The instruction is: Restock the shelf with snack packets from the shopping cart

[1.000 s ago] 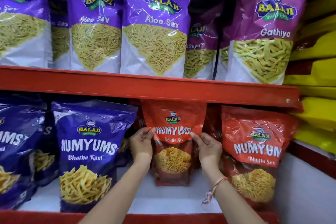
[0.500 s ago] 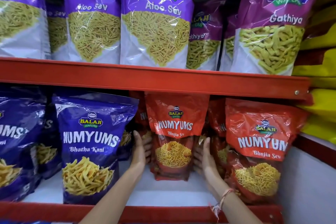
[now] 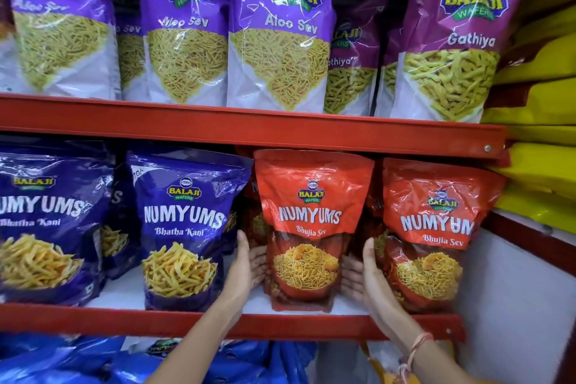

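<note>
A red Numyums Bhujia Sev packet (image 3: 310, 227) stands upright on the lower shelf (image 3: 255, 326), near its front edge. My left hand (image 3: 247, 265) presses flat against the packet's lower left side. My right hand (image 3: 361, 277) presses flat against its lower right side. Both palms face inward and hold the packet between them. More red packets stand behind it, partly hidden.
A second red Bhujia Sev packet (image 3: 433, 237) stands close on the right, a blue Bhatha Kani packet (image 3: 184, 227) close on the left. Purple Aloo Sev (image 3: 280, 31) and Gathiya packets (image 3: 458, 37) fill the upper shelf. Yellow packets (image 3: 542, 103) are stacked at far right. Blue packets (image 3: 93, 362) lie below.
Both hands slid from the packet's upper part down to its lower sides. The packet has come forward toward the shelf's front edge and stands straighter. The view has tilted down slightly.
</note>
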Demonstrator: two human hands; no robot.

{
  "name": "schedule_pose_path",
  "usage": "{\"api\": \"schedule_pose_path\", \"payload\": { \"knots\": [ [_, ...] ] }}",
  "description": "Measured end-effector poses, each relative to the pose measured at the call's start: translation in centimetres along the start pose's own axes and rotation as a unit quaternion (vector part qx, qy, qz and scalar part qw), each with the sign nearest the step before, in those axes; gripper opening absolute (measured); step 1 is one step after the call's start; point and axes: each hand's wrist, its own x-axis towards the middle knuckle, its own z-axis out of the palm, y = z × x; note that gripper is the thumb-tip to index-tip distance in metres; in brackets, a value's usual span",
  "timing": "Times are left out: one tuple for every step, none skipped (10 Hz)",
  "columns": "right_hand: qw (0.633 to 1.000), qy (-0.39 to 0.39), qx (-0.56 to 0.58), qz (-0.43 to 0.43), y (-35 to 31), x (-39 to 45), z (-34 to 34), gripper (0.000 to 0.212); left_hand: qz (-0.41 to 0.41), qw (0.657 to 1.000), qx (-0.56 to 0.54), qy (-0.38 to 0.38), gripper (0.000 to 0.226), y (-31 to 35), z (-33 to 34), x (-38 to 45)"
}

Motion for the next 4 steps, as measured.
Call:
{"api": "schedule_pose_path", "payload": {
  "knots": [
    [1.0, 0.011, -0.018, -0.021, 0.4, -0.8, -0.4, 0.078, 0.013, 0.999, 0.025, -0.017, 0.074, 0.3, -0.3, -1.9],
    [0.999, 0.001, -0.034, -0.034, 0.3, -2.0, -0.5, 0.078, 0.025, 0.998, 0.054, -0.037, 0.072, 0.5, -0.5, -2.9],
    [0.998, 0.016, -0.041, -0.052, -0.5, -3.9, -0.1, 0.087, 0.052, 0.991, 0.123, -0.025, 0.071, 1.0, -1.1, -4.2],
    [0.989, 0.057, -0.049, -0.124, -2.7, -5.8, -0.6, 0.085, 0.136, 0.981, 0.14, 0.008, 0.056, 2.3, -1.9, -5.9]
  ]
}}
